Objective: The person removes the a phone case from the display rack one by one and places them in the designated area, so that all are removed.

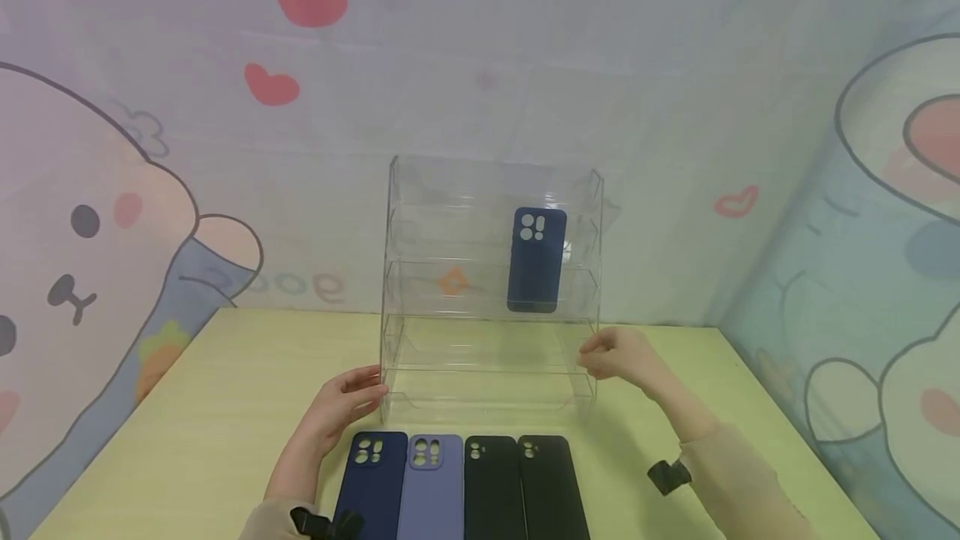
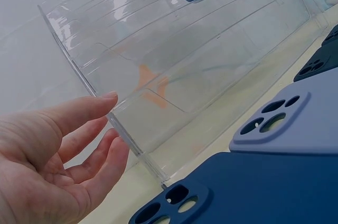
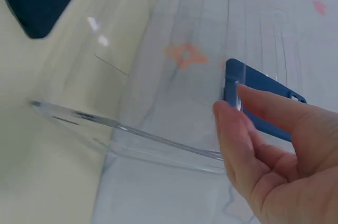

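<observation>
A clear tiered display rack stands on the table, with one navy phone case leaning in its upper right part. My left hand holds the rack's left side panel near the bottom, thumb over the edge and fingers along the outer face. At the lower right edge is my right hand, thumb and fingertips curved close together; whether they pinch the panel is hidden. In front of the rack lie a dark blue case, a lavender case and two black cases, side by side.
The pale yellow table extends to both sides of the rack. Behind it hangs a printed cloth backdrop with hearts and cartoon animals. Black straps sit at both wrists.
</observation>
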### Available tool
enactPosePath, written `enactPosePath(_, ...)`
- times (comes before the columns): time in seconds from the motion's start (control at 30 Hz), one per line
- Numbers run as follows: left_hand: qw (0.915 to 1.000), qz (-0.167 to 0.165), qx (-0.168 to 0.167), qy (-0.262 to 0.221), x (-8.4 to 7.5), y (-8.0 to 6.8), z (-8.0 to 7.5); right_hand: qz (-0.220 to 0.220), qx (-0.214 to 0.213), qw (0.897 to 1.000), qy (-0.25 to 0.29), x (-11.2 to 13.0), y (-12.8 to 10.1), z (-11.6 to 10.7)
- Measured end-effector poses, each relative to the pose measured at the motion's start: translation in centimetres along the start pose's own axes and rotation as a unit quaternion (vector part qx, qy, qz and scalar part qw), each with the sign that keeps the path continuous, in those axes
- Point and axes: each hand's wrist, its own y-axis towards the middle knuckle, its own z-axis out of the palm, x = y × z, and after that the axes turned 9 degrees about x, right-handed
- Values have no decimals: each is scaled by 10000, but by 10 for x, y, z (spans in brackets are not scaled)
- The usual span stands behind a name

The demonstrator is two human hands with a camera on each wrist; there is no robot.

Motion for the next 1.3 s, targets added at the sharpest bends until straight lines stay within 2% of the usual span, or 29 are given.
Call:
enactPosePath(0.13, 10000, 5, -18, -21, -1, 0, -1, -310, -358, 9982, -359, 14, 10, -11)
enactPosePath(0.3, 10000, 30, 26, -13, -1, 0, -1, -648, -1010, 9888, -883, 30, 22, -19)
enactPosePath(0.57, 10000, -8, 22, -14, -1, -1, 0, -813, -1605, 9784, -1016, 57, 42, -40)
enactPosePath(0.73, 10000, 17, 67, -13, 0, -2, -1, -732, -1726, 9762, -1094, 75, 52, -51)
enactPosePath(0.93, 10000, -3, 15, -38, 0, -2, -3, -438, -1566, 9799, -1154, 88, 66, -57)
enactPosePath(1.3, 9999, 24, 89, -62, -3, -6, -1, -599, -1530, 9801, -1109, 98, 81, -54)
